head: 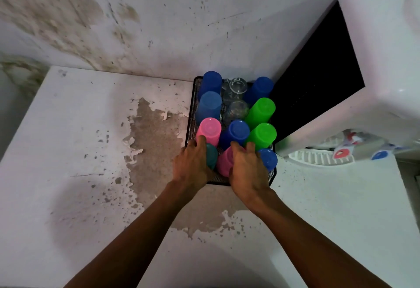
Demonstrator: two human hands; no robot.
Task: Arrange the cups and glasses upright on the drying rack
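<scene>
Both hands reach into the near end of the rack: left hand (193, 165) curled around a teal cup (211, 156) at the near-left corner, right hand (246, 169) laid over a pink cup (223, 162) beside it, fingers spread and touching a small blue cup (268, 158) at the near-right corner; whether the right hand actually grips cannot be told. Black mesh drying rack (190, 115) holds the remaining cups bottoms-up in rows: another pink cup (209, 130), a blue cup (237, 130), two green cups (262, 108) and (263, 134), further blue cups behind, and clear glasses (236, 92) in the middle. Rack stands on a white counter (68, 151) with peeling paint, against a stained wall (136, 15), just beside a white water dispenser (375, 60).
</scene>
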